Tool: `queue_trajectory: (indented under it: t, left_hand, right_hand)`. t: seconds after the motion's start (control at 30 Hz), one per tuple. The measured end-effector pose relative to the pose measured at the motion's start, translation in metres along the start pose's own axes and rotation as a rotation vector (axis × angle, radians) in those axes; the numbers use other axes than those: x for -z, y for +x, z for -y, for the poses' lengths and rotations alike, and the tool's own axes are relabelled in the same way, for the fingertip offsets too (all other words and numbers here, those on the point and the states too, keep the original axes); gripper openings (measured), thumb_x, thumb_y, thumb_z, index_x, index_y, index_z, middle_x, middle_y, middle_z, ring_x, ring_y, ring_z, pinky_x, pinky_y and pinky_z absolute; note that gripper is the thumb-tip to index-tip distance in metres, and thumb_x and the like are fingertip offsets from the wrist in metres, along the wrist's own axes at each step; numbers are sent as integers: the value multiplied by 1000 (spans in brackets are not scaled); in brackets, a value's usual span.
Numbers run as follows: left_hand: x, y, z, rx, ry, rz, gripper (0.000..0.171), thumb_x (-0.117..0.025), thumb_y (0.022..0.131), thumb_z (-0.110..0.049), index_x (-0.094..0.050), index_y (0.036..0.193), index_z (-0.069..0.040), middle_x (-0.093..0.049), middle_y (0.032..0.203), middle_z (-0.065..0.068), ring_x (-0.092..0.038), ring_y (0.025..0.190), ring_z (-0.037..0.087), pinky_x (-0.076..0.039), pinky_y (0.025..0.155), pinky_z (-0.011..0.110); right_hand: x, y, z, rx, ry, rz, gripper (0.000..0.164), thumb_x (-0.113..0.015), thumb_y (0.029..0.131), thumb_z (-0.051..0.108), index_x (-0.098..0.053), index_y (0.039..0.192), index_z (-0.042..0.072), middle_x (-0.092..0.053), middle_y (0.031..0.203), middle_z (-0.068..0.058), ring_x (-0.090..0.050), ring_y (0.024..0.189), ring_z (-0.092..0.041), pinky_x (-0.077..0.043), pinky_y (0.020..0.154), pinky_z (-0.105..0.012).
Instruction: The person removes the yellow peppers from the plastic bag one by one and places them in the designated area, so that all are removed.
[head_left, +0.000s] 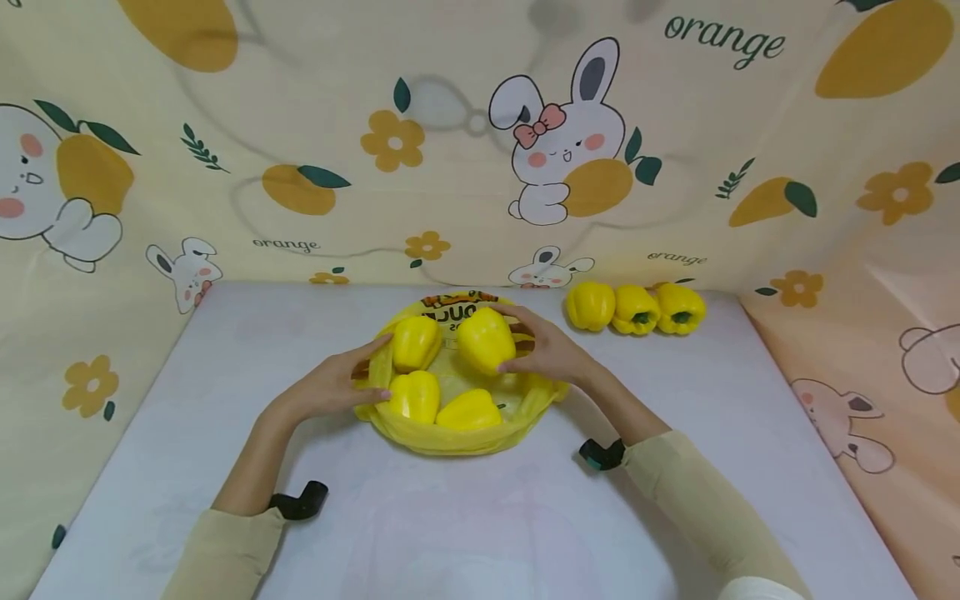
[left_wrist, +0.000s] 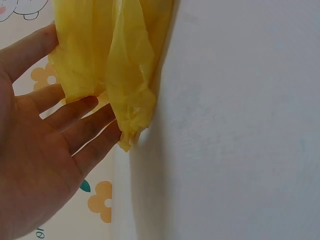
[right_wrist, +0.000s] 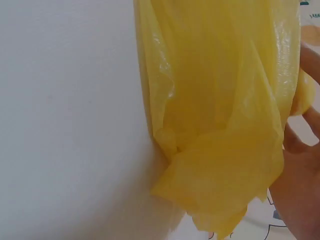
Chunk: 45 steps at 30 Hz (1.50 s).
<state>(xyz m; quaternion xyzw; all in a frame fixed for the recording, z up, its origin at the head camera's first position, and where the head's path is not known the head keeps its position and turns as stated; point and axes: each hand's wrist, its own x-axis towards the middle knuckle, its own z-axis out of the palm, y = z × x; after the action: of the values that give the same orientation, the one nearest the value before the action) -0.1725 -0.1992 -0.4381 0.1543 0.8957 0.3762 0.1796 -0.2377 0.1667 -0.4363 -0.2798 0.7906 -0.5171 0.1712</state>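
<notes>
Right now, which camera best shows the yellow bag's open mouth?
The head view: it looks down into the mouth of the yellow bag, with peppers inside. The left wrist view shows only a side of it by the left hand; the right wrist view, only loose folds beside the right hand.

Kinda looks like a makeshift staged booth in here tbh, bunny-print cloth point(head_left: 450, 196) walling a white counter point(head_left: 465, 517) on three sides.

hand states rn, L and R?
Left hand: open, touching the bag.
Right hand: holding a pepper.
</notes>
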Motion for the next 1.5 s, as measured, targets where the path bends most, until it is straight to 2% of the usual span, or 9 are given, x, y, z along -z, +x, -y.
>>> queue_trajectory:
  t: [0.27, 0.57, 0.77, 1.03, 1.17, 1.3, 1.5]
  left_hand:
    - [1, -2, 0, 11, -8, 0, 96, -73, 85, -53, -23, 159, -21, -28, 160, 15, -36, 141, 40, -28, 114, 60]
    - [2, -3, -4, -3, -55, 12, 95, -75, 85, -50, -25, 159, -21, -29, 160, 14, -37, 141, 39, -28, 115, 59]
    - [3, -1, -4, 15, -57, 25, 94, -75, 85, -50, -24, 159, -22, -28, 161, 14, -38, 140, 40, -30, 114, 59]
    - [0, -2, -3, 3, -74, 30, 93, -75, 85, -48, -25, 159, -22, -25, 162, 14, -38, 140, 41, -30, 113, 60]
    - [-1, -2, -4, 13, -74, 31, 95, -75, 85, -49, -22, 160, -24, -24, 162, 14, -39, 139, 42, -30, 113, 60]
    - [0, -2, -2, 13, -72, 22, 95, -75, 85, -49, -21, 160, -27, -24, 163, 13, -39, 139, 42, -30, 113, 61]
    - [0, -3, -1, 12, -74, 24, 93, -74, 86, -47, -22, 160, -26, -24, 162, 15, -40, 138, 43, -30, 112, 62]
  right_hand:
    - [6, -11, 9, -15, -9, -54, 90, -84, 81, 16, -33, 155, 24, -36, 156, 1, -43, 136, -32, -40, 110, -48]
    - [13, -38, 7, -30, -19, -117, 89, -86, 79, 15, -36, 152, 18, -38, 153, -3, -43, 136, -35, -39, 112, -49]
    - [18, -55, 8, -58, 27, -170, 88, -86, 79, 14, -37, 151, 20, -37, 153, -4, -47, 132, -33, -41, 110, -48]
    - [29, -76, 3, -54, 79, -264, 86, -82, 82, 8, -33, 152, 13, -38, 150, -11, -46, 131, -35, -41, 110, -47]
    - [35, -84, 0, -65, 29, -337, 86, -81, 83, 8, -31, 153, 11, -38, 151, -14, -48, 129, -35, -44, 108, -43]
    - [40, -90, -3, -75, -30, -393, 87, -82, 82, 9, -31, 153, 12, -39, 150, -14, -50, 126, -36, -43, 107, -48]
    - [46, -98, -8, -127, -81, -416, 93, -81, 83, 7, -25, 156, 11, -38, 148, -21, -47, 128, -40, -41, 107, -54]
